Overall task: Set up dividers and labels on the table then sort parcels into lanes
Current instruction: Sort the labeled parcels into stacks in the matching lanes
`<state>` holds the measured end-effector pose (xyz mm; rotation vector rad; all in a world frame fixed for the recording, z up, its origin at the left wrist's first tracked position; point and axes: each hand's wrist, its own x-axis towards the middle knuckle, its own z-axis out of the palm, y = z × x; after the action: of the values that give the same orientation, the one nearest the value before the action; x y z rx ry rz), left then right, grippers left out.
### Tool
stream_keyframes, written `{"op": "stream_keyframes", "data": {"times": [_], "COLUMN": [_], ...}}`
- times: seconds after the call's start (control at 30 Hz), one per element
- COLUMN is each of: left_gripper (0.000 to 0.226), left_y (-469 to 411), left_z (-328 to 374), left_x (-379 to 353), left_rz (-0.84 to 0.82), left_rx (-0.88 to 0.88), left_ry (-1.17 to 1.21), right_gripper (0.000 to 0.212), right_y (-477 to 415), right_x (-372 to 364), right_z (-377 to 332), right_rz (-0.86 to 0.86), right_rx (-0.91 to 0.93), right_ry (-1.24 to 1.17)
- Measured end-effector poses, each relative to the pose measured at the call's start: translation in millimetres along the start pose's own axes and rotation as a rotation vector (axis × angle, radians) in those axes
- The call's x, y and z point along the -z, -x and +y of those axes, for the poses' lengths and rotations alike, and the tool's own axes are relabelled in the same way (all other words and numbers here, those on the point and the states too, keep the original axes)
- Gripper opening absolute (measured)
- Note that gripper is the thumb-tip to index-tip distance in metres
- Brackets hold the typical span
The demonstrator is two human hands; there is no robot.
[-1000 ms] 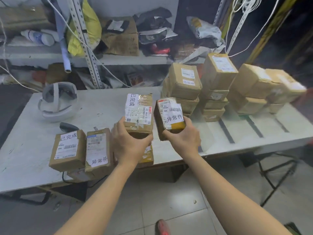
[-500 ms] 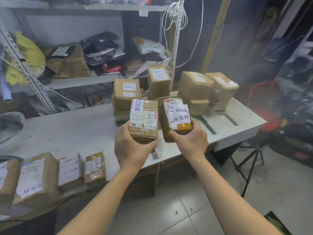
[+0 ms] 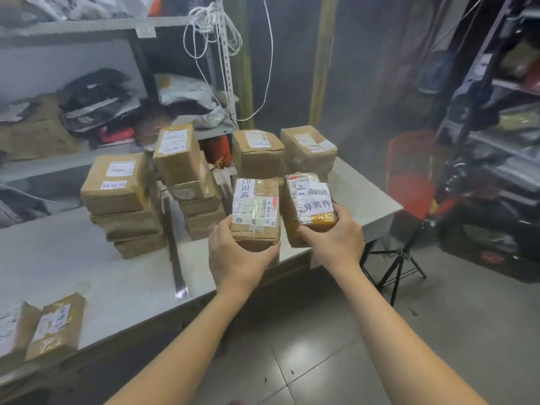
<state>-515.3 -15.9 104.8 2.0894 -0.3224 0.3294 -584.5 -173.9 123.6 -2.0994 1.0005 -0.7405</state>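
While two brown taped parcels (image 3: 43,328) lie flat at the near left edge of the pale grey table (image 3: 96,276), taller stacks of brown cardboard boxes (image 3: 122,206) are seen further back, split by a dark divider strip (image 3: 172,244) running across the top. Just right of that strip, the left hand (image 3: 236,258) is closed around the lower end of a small brown tape-wrapped parcel with a white handwritten label (image 3: 255,213), held upright above the table edge. Beside it, nearly touching, a rounder tape-wrapped parcel with a yellow patch and a white label (image 3: 309,206) is gripped from below by the right hand (image 3: 336,241), thumb laid on its front face. Both packets are judged light, being carried one-handed, and fairly stiff, though the glossy tape is likely slippery. A hold across the short sides, fingers under the base, is judged safest; labels are best left uncovered for sorting.
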Motion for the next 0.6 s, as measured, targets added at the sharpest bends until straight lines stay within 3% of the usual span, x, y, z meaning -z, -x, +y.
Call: {"op": "stream_keyframes", "data": {"times": [0.33,0.6], "left_gripper": [0.097,0.096], "left_y": [-26.0,-44.8], "left_z": [-11.0,-31.1], "left_x": [-142.4,-208.6], "left_rz": [0.007,0.03], "left_rx": [0.156,0.313], "left_ry": [-0.013,-0.105], "right_gripper": [0.073,0.074], "right_y": [-125.4,-205.2], "right_x": [0.1,-28.8], "right_z": [76.6,129.6], "right_rz": [-0.091,-0.218], "right_rx": [-0.09,-0.118], "right_ry": [0.103,0.143]}}
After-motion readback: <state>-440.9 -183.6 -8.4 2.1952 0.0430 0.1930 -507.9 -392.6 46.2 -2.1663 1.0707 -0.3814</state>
